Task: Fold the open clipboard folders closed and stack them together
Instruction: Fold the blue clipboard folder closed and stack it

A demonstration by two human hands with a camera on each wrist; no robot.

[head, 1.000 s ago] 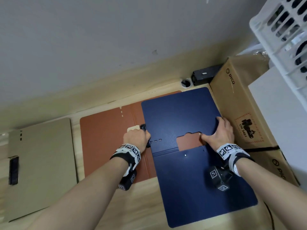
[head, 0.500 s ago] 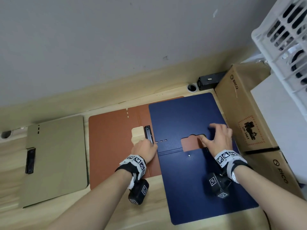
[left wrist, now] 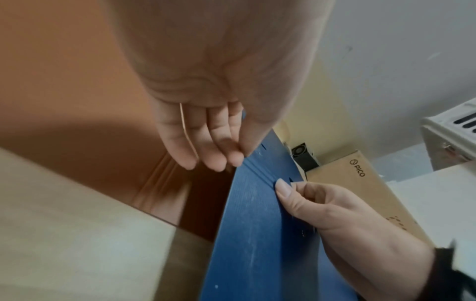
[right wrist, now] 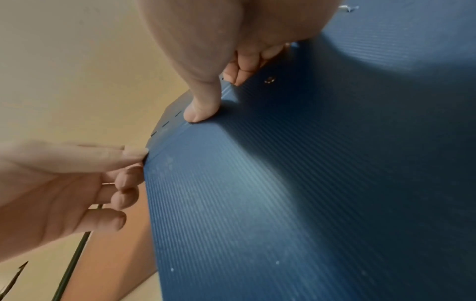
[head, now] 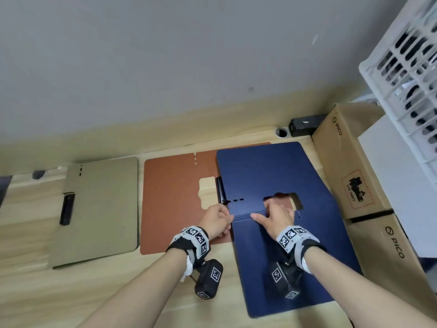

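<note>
Tabletop: both hands apparently pinch blue folder (head: 272, 176).

Bare forearms wear grey-and-black wristbands (head: 195, 240) with square-code tags, black cameras (head: 209, 279) beneath.

Fingertips (left wrist: 233, 157) at blue folder (left wrist: 260, 234) edge

surface: wooden table (head: 35, 292) | on it: tan folder (head: 101, 209) (closed), brown folder (head: 172, 200), cardboard boxes (head: 350, 162)
</note>
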